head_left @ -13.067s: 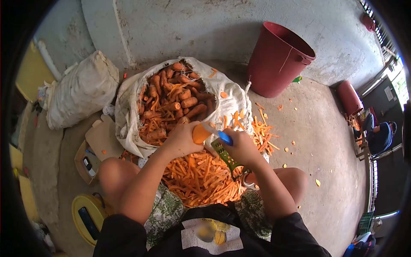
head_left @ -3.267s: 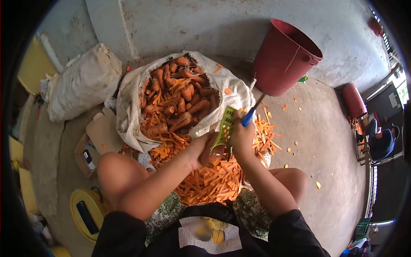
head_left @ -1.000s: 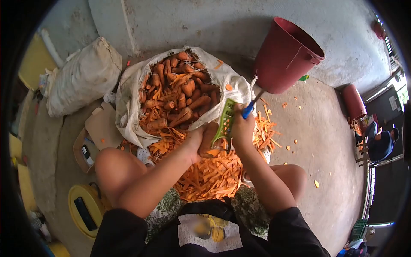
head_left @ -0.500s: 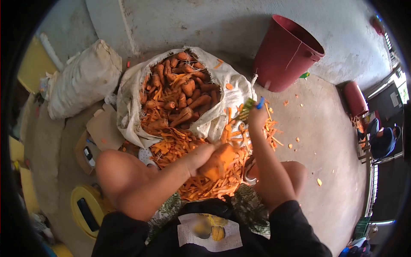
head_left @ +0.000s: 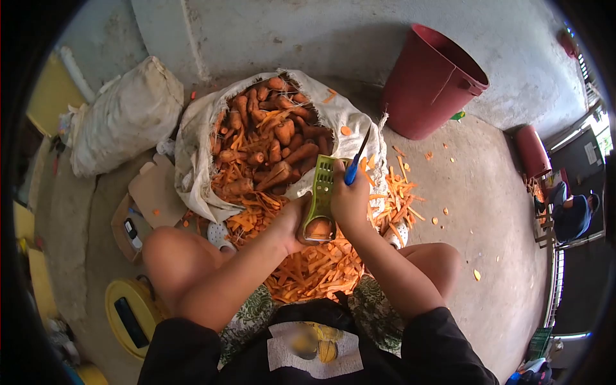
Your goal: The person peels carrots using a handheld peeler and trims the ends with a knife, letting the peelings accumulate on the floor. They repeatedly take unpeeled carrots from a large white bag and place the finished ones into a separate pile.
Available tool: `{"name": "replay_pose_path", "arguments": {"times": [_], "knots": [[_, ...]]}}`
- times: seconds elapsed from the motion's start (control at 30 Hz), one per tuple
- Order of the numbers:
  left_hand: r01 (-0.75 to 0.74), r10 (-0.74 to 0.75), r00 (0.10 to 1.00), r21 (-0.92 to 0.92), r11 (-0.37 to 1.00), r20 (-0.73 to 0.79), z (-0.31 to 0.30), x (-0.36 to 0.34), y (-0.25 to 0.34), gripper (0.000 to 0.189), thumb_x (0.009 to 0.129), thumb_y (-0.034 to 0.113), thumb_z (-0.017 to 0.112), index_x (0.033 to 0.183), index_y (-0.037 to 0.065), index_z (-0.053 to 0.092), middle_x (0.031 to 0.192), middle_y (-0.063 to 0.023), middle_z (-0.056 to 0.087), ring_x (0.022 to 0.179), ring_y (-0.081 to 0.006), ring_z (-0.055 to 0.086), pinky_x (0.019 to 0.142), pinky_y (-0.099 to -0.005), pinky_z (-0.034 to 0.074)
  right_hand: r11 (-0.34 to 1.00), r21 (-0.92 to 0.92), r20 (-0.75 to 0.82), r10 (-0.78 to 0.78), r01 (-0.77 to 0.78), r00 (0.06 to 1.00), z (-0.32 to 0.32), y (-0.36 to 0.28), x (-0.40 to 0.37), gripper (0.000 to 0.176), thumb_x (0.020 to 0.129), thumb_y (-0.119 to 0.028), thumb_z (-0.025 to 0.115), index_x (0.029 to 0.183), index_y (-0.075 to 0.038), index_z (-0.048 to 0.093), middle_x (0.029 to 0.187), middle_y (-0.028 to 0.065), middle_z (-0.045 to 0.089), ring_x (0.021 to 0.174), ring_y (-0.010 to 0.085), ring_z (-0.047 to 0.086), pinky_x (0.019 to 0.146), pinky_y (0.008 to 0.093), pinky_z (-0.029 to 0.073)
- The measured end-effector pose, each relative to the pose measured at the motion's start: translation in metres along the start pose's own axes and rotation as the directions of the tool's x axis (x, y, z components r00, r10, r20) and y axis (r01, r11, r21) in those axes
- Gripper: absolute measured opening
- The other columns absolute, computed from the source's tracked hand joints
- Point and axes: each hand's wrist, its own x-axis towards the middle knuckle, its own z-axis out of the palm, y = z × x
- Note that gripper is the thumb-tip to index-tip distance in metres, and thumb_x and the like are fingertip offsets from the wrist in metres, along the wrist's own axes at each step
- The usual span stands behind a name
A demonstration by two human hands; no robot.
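My left hand (head_left: 292, 221) is closed around a carrot (head_left: 319, 228), mostly hidden behind the peeler and my fingers. A wide green peeler (head_left: 323, 183) lies over that carrot, its metal blade end toward me. My right hand (head_left: 351, 204) grips the peeler and also a knife with a blue handle (head_left: 351, 172), its blade pointing up and away to the right. Below both hands is a heap of orange carrot peelings (head_left: 317, 273). Just beyond them, an open white sack (head_left: 192, 173) holds many whole carrots (head_left: 282, 151).
A tall dark red bin (head_left: 420, 90) stands by the wall at the back right. Left are a full white sack (head_left: 128, 115), a cardboard box (head_left: 157, 192) and a yellow container (head_left: 122, 289) with a phone on it. A person (head_left: 573, 215) sits far right.
My right hand has come in from the right with the peeler and knife, and the peeler now rests over the carrot. My left hand has shifted slightly left and up.
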Motion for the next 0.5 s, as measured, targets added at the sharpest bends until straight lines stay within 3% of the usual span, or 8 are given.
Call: {"name": "replay_pose_path", "arguments": {"times": [0.03,0.17,0.23,0.33,0.37,0.43,0.5], "knots": [[0.004,-0.005,0.999,-0.014,1.000,-0.047,0.003,-0.003,-0.001,0.032,0.092,0.029,0.029,0.102,0.005,0.048,0.088,-0.0078,0.057,0.075,-0.0187,0.058,0.066,-0.0337,0.050,0.995,-0.071,-0.025,-0.066,0.064,0.997,0.002,0.004,-0.001,0.027,0.087,-0.024,0.049,0.075,0.000,0.050,0.056,0.0118,0.051,0.049,0.0193,0.049,0.049,0.0340,0.039],[-0.006,0.011,0.996,0.061,0.998,-0.087,0.000,-0.004,-0.004,0.034,0.092,0.030,0.029,0.102,0.004,0.048,0.087,-0.0088,0.057,0.076,-0.0189,0.058,0.066,-0.0338,0.050,0.984,-0.157,-0.042,-0.090,0.083,0.995,0.001,0.014,0.000,0.029,0.086,-0.025,0.049,0.073,0.001,0.050,0.055,0.0145,0.050,0.049,0.0229,0.048,0.049,0.0354,0.038],[-0.063,0.029,0.993,0.294,0.954,0.117,-0.021,0.005,-0.005,0.033,0.092,0.030,0.030,0.102,0.004,0.048,0.086,-0.0094,0.058,0.079,-0.0179,0.058,0.067,-0.0335,0.050,0.984,-0.178,-0.106,-0.001,-0.018,0.994,-0.004,0.023,0.011,0.031,0.086,-0.026,0.048,0.073,0.002,0.051,0.053,0.0140,0.050,0.047,0.0234,0.047,0.048,0.0361,0.037],[0.093,-0.132,0.990,0.459,0.884,0.055,0.015,-0.023,-0.015,0.036,0.091,0.036,0.036,0.103,0.004,0.049,0.086,-0.0095,0.057,0.073,-0.0177,0.059,0.064,-0.0329,0.051,0.981,-0.144,-0.370,0.065,-0.126,0.927,-0.032,0.077,0.066,0.034,0.087,-0.026,0.048,0.071,0.004,0.052,0.050,0.0121,0.049,0.044,0.0211,0.044,0.046,0.0351,0.035],[0.022,0.007,0.998,0.425,0.905,-0.068,0.019,-0.023,-0.022,0.040,0.089,0.040,0.039,0.104,0.005,0.049,0.087,-0.0108,0.057,0.072,-0.0206,0.059,0.063,-0.0339,0.051,0.977,-0.138,-0.422,0.087,-0.159,0.903,-0.041,0.088,0.078,0.034,0.087,-0.026,0.048,0.070,0.004,0.053,0.049,0.0110,0.049,0.043,0.0194,0.043,0.045,0.0348,0.034],[0.061,-0.065,0.998,0.333,0.941,0.000,0.014,-0.020,-0.012,0.040,0.088,0.041,0.041,0.105,0.006,0.048,0.089,-0.0117,0.057,0.075,-0.0227,0.059,0.064,-0.0364,0.052,0.990,0.080,-0.464,0.141,-0.117,0.874,-0.050,0.100,0.091,0.035,0.087,-0.025,0.048,0.068,0.004,0.052,0.049,0.0087,0.048,0.044,0.0154,0.041,0.045,0.0338,0.034],[0.022,-0.019,1.000,0.188,0.982,-0.018,0.016,-0.018,-0.002,0.041,0.087,0.042,0.042,0.106,0.006,0.048,0.090,-0.0126,0.057,0.077,-0.0238,0.058,0.064,-0.0386,0.052,0.986,0.123,-0.417,0.152,-0.111,0.896,-0.048,0.071,0.080,0.034,0.087,-0.024,0.048,0.067,0.003,0.051,0.050,0.0045,0.046,0.045,0.0123,0.040,0.044,0.0319,0.033]]}}
